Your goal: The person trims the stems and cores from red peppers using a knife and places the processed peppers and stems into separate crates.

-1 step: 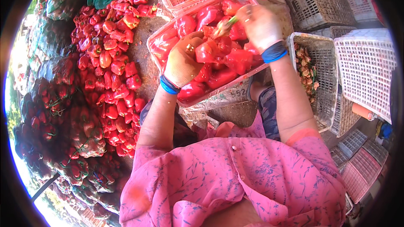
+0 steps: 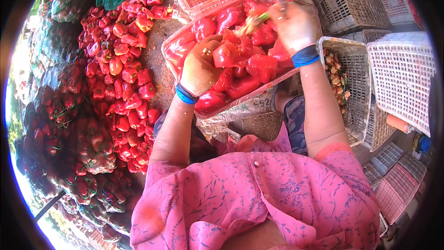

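Red pepper (image 2: 225, 55) is held by the curled left hand (image 2: 202, 67) over the filled pink crate (image 2: 259, 90). Pepper core (image 2: 252, 24) is pinched in the right hand (image 2: 293, 25), at crate's right edge. Bare floor (image 2: 155, 60) is seen left of crate.

A bright pink button-up shirt with a slate-blue leafy sprig print (image 2: 212, 199) bears a small, round, pale button (image 2: 256, 163). Its sleeves leave the forearms bare. Stretchy blue wristbands (image 2: 305, 56) edge what seem thin gloves on left hand (image 2: 199, 74) and right hand (image 2: 296, 30). Dark trousers with a bluish-grey pattern (image 2: 296, 119) show below.
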### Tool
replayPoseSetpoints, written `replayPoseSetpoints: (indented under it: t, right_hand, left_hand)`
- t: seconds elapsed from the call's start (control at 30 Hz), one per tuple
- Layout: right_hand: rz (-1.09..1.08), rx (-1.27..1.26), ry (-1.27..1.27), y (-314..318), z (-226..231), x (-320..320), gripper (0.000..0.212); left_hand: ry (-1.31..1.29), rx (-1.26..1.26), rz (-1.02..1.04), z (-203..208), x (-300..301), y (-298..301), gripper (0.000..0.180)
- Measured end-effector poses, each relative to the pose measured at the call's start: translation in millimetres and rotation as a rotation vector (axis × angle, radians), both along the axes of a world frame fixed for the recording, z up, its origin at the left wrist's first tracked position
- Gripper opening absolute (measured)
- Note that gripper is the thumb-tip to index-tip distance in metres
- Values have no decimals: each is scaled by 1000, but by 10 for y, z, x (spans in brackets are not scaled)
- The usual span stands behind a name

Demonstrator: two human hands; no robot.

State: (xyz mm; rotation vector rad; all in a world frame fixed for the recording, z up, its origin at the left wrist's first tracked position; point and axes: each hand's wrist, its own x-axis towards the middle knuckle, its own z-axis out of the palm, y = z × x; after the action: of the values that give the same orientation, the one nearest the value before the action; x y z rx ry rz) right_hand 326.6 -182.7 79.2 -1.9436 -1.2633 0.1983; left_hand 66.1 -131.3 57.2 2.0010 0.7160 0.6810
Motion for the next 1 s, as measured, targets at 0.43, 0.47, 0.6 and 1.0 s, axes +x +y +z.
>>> replayPoseSetpoints:
  t: [0.43, 0.47, 0.6, 1.0]
  right_hand:
    - [-484, -322, -235, -1104, 375, 995, 41]
    - [-460, -467, -315, -1360, 278, 1259, 42]
    - [-413, -723, -202, -1871, 96, 1527, 39]
    - [-105, -251, 987, -357, -200, -29, 34]
  left_hand:
    - [-565, -1354, 166, -529, 775, 491, 27]
    - [-589, -1406, 140, -481, 821, 434, 27]
    - [-627, -1329, 141, -346, 920, 273, 27]
    - [-497, -1358, 104, -294, 1287, 75, 18]
